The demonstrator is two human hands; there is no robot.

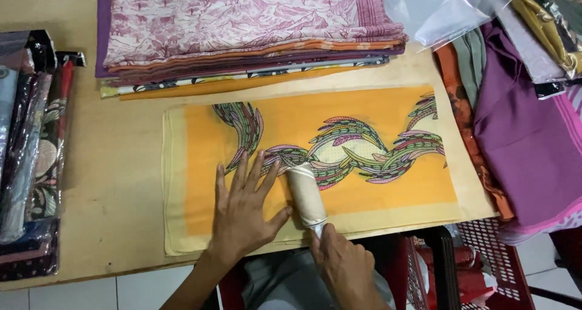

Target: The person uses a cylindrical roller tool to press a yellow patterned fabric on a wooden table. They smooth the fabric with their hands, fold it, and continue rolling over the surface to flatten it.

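Observation:
An orange folded scarf [388,192] with a pale yellow border and a green and purple leaf pattern lies flat near the table's front edge. My left hand [245,210] rests on it, palm down, fingers spread. A cream lint roller [306,195] stands on the scarf just right of my left thumb. My right hand [342,264] grips the roller's handle from below.
A stack of folded fabrics [242,31], pink and white print on top, lies at the back of the wooden table [115,164]. Bagged scarves [30,152] sit at the left. Purple and orange cloths [527,140] and clear bags [442,10] are at the right. A red basket [491,255] is below.

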